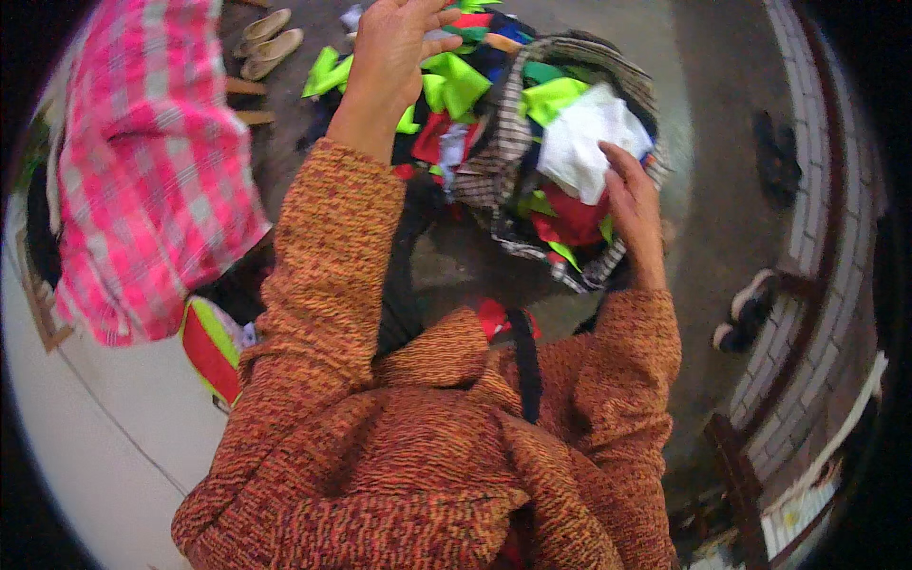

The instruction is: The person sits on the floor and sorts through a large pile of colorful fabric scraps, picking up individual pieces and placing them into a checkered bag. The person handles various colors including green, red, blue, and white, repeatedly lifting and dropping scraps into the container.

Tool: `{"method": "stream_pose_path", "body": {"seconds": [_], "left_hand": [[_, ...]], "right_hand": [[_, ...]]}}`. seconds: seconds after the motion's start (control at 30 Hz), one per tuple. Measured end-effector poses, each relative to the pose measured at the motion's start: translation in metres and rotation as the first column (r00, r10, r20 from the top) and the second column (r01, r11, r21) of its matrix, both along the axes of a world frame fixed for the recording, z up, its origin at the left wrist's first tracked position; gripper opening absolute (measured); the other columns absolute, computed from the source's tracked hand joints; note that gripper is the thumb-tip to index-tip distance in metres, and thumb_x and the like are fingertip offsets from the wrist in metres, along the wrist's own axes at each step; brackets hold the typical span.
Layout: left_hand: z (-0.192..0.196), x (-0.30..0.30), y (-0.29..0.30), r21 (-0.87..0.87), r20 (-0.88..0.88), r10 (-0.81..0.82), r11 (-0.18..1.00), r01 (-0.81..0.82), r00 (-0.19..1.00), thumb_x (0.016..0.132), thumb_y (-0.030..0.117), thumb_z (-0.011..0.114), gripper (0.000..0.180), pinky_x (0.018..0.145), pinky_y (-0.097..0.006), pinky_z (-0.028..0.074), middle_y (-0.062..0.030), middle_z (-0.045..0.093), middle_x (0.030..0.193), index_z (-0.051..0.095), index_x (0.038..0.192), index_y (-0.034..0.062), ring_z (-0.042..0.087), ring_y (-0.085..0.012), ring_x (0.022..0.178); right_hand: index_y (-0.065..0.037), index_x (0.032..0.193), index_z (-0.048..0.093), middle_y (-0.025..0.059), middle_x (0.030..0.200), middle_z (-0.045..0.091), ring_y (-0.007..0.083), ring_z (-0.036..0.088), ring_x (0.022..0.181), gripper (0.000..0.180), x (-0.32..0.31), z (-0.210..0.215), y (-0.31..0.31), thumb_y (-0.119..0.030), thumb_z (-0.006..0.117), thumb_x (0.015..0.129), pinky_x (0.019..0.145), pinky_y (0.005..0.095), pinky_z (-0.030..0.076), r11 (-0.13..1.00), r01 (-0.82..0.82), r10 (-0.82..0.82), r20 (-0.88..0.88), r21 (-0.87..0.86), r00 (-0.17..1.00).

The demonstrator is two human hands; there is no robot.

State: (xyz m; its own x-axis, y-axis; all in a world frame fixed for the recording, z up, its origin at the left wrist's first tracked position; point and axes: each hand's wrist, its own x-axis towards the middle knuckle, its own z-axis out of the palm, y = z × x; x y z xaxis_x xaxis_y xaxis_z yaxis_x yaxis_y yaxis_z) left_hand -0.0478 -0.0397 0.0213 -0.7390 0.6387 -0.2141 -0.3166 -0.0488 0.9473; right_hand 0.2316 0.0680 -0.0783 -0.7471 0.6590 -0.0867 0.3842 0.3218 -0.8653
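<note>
My left hand [391, 57] is raised over the far left part of a heap of cloth scraps [456, 85], its fingers stretched out and apart. A pale patch shows by its fingertips; I cannot tell whether they touch it. My right hand [635, 204] has its fingers apart at the right edge of a white cloth piece [589, 138]. This piece lies on top of scraps in an open black-and-white checked cloth sack [508, 142]. Around it are neon yellow-green scraps [553, 98] and a dark red piece [570, 220].
At left hangs a pink checked cloth [157, 161], with beige shoes [271, 46] beyond it. Below it is a red and neon-green piece [211, 351]. Dark shoes [746, 312] lie by the brick-patterned wall [807, 323] at right.
</note>
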Motion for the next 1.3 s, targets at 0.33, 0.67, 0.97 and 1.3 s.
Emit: {"method": "stream_pose_path", "body": {"seconds": [0.33, 0.67, 0.97, 1.3], "left_hand": [[-0.06, -0.114, -0.083, -0.392, -0.539, 0.067, 0.862, -0.321, 0.84, 0.08, 0.019, 0.065, 0.042, 0.079, -0.032, 0.049, -0.0106, 0.059, 0.104, 0.054, 0.114, -0.0021, 0.058, -0.019, 0.097], [-0.21, -0.088, -0.14, -0.919, -0.386, -0.495, 0.278, -0.279, 0.779, 0.057, 0.045, 0.081, 0.097, 0.099, -0.041, 0.037, -0.0189, 0.043, 0.132, 0.037, 0.133, 0.0035, 0.043, -0.0325, 0.12], [-0.241, -0.085, -0.078, -0.973, -0.225, -0.632, 0.189, -0.134, 0.742, 0.052, 0.051, 0.082, 0.113, 0.096, -0.059, 0.034, -0.0156, 0.025, 0.142, 0.021, 0.141, 0.0185, 0.022, -0.0372, 0.132], [-0.289, -0.075, -0.061, -0.959, -0.208, -0.717, 0.017, -0.282, 0.665, 0.057, 0.038, 0.082, 0.109, 0.082, -0.063, 0.043, -0.0168, 0.015, 0.145, 0.016, 0.142, 0.0197, 0.015, -0.0471, 0.131]], "right_hand": [[-0.006, 0.121, 0.054, 0.016, 0.112, 0.06, 0.0276, 0.061, 0.093, 0.036, -0.016, 0.01, -0.02, -0.012, 0.054, 0.085, 0.083, 0.0344, 0.046, 0.977, -0.103, 0.131, 0.146, -0.184, 0.981], [-0.006, 0.121, 0.053, 0.0159, 0.112, 0.059, 0.0291, 0.06, 0.09, 0.037, -0.014, 0.027, -0.02, -0.017, 0.057, 0.086, 0.08, 0.0346, 0.047, 0.978, -0.097, 0.152, 0.316, -0.184, 0.936], [-0.005, 0.119, 0.052, 0.0163, 0.103, 0.059, 0.0322, 0.059, 0.088, 0.037, -0.019, 0.038, -0.02, -0.013, 0.06, 0.084, 0.076, 0.0357, 0.047, 0.969, -0.185, 0.23, 0.336, -0.163, 0.913], [-0.004, 0.12, 0.051, 0.0172, 0.111, 0.057, 0.0338, 0.057, 0.1, 0.041, -0.025, 0.044, -0.019, -0.007, 0.061, 0.081, 0.084, 0.0359, 0.045, 0.96, -0.199, 0.263, 0.399, -0.196, 0.879]]}}
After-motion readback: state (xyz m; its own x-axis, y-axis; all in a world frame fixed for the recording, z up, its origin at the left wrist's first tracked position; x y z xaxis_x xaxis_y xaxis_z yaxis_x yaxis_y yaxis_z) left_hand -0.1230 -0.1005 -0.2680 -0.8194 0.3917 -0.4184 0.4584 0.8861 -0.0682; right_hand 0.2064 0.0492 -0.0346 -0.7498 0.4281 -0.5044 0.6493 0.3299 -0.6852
